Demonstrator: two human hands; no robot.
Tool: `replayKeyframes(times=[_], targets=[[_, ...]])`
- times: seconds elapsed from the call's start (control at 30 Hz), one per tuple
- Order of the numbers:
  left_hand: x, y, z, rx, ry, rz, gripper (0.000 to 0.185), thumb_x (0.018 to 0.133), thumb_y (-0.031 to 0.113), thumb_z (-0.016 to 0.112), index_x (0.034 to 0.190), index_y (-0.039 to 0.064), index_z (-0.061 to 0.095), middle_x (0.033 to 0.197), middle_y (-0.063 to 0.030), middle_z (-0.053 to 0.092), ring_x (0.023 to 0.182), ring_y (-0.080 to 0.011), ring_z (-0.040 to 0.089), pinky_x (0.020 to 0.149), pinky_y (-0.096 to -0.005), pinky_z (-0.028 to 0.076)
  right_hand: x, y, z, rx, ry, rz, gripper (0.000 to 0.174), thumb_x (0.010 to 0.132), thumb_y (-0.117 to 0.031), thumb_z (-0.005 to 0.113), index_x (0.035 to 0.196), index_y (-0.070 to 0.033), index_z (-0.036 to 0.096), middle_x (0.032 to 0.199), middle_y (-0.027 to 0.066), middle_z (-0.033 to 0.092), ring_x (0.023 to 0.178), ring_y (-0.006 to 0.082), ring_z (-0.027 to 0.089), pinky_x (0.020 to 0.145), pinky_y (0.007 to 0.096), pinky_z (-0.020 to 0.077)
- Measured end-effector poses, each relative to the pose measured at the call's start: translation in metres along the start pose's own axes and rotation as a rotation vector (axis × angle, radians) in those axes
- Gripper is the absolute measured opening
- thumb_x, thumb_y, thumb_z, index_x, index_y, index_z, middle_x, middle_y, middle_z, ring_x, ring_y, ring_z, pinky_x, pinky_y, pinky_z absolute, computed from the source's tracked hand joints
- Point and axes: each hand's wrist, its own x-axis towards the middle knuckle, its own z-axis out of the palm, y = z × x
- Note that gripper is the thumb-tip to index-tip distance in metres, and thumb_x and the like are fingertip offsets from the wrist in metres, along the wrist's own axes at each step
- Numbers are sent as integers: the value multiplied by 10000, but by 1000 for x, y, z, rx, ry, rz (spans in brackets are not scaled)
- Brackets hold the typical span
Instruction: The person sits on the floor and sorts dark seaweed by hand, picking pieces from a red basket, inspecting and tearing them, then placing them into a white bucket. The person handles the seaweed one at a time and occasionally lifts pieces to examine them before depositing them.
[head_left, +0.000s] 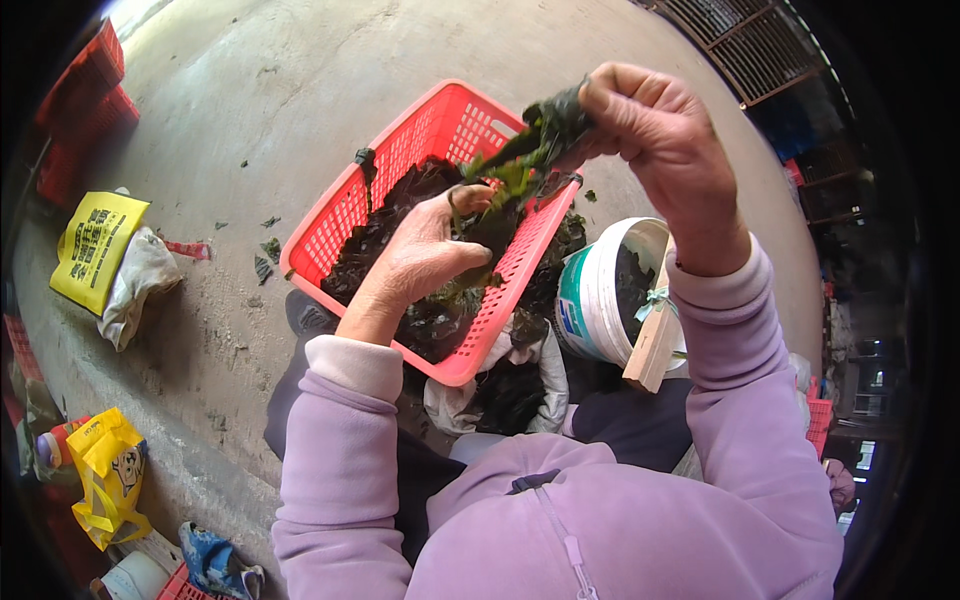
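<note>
My right hand (652, 127) is raised above the basket's right corner, its fingers closed on a bunch of dark green seaweed (551, 131). The bunch hangs down to the left, towards my left hand (435, 251). That hand is over the basket with its thumb and fingers apart; a thin green strip lies against its fingers, and I cannot tell whether it grips it. Below is a red perforated plastic basket (326, 225), tilted in view, part filled with dark seaweed leaves (427, 326). A white sack (555, 382) with dark leaves in it stands below the basket, close to my legs.
Right of the basket stands a white plastic bucket (600, 300) holding dark leaves, with a wooden piece (652, 345) across its rim. A yellow printed bag (101, 251) on a whitish sack and another yellow bag (112, 472) lie left. Leaf scraps dot the concrete floor (225, 150).
</note>
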Motion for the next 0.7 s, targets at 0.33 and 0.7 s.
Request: replayKeyframes(times=[0.33,0.7], targets=[[25,-26,21,-48,58,-148,147,868,138,606,900,11,673,760,-6,645,670,-95,572,648,-269,460,13,-112,-43,94,333,-472,253,948,-127,463,1065,66,578,981,149,652,841,219,655,773,325,557],[16,-40,19,456,86,-461,234,771,151,503,901,58,675,831,-187,673,882,-336,643,780,-395,479,12,-107,-74,-154,238,-668,220,932,-105,418,959,2,609,868,82,642,779,177,625,764,303,513]])
